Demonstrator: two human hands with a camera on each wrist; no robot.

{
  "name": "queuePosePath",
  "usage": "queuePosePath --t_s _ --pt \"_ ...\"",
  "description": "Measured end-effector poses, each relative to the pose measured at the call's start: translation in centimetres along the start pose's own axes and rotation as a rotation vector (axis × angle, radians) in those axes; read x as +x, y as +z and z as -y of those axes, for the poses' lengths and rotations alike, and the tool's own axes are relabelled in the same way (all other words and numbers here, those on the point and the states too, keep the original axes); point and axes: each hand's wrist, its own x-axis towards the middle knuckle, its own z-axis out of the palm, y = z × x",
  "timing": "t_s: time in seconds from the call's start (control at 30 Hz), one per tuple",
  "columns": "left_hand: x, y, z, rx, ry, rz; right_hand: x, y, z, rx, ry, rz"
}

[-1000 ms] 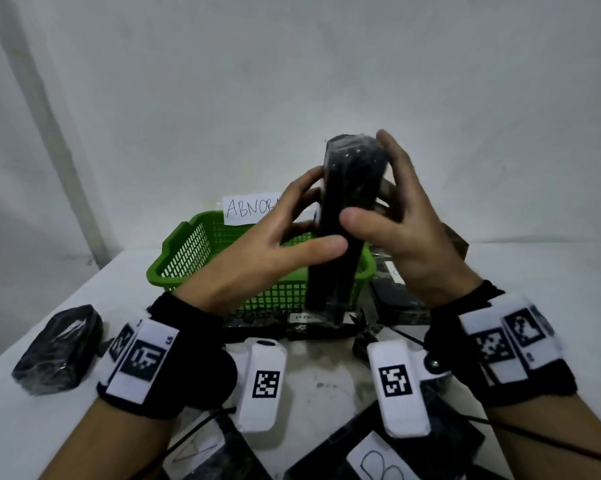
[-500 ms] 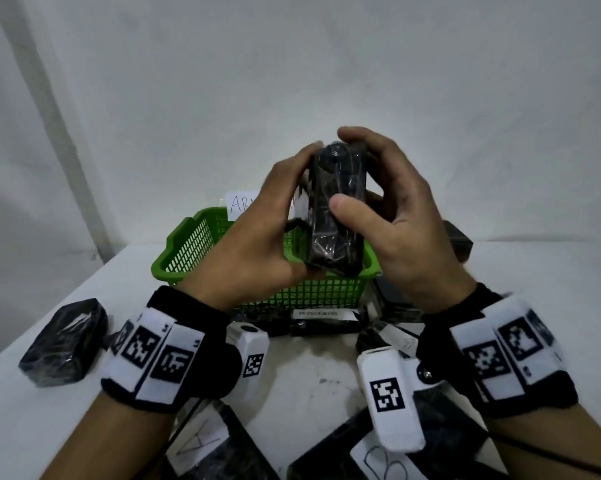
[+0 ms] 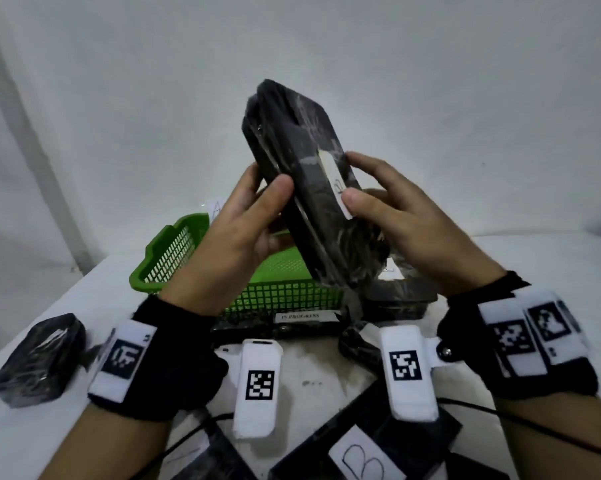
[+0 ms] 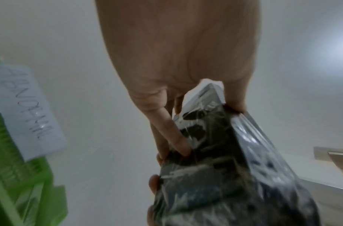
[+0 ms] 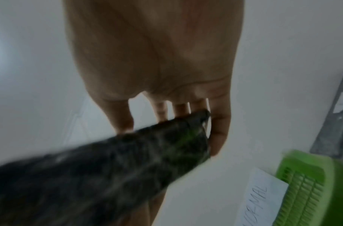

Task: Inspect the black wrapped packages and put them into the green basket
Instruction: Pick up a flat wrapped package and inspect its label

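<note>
A black package in clear wrap (image 3: pixel 306 174) stands tilted in the air above the green basket (image 3: pixel 174 251), its broad face with a white label turned toward me. My left hand (image 3: pixel 254 209) grips its left edge, thumb in front and fingers behind. My right hand (image 3: pixel 378 209) holds the right edge, thumb on the white label. The left wrist view shows the package (image 4: pixel 225 168) held by my fingers (image 4: pixel 172 137). In the blurred right wrist view the package (image 5: pixel 108 168) runs across under my fingers (image 5: pixel 219 130). The basket looks empty where it shows.
Another wrapped black package (image 3: pixel 39 358) lies at the table's left edge. More black packages (image 3: pixel 399 296) lie right of the basket and in front of it, one tagged "IN PROGRESS" (image 3: pixel 302 316). Black trays with paper labels (image 3: pixel 365 459) sit near me. A paper sign (image 4: pixel 27 110) stands behind the basket.
Both hands have turned the package from end-on to tilted, so its broad labelled face now shows. It has risen a little and leans to the upper left.
</note>
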Motion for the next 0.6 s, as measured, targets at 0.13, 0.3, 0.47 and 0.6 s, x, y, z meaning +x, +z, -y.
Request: queuePosePath --t_s 0.13,0.3,0.47,0.6 --pt "2.8 2.9 0.7 0.007 -0.036 -0.160 0.1 -2.3 -1.6 0.055 0.066 -0.254" --pt "6.3 6.7 2.1 0.384 -0.022 -0.198 -1.8 -9.2 -4.4 -0.038 0.178 -0.555" --pt "7.8 11.3 5.0 0.951 -0.083 0.203 -3.4 -16.2 -9.0 -0.427 0.459 -0.758" --pt "8.6 13.9 8.8 1.232 -0.231 0.511 -3.5 -17.6 -12.3 -0.594 0.733 -0.634"
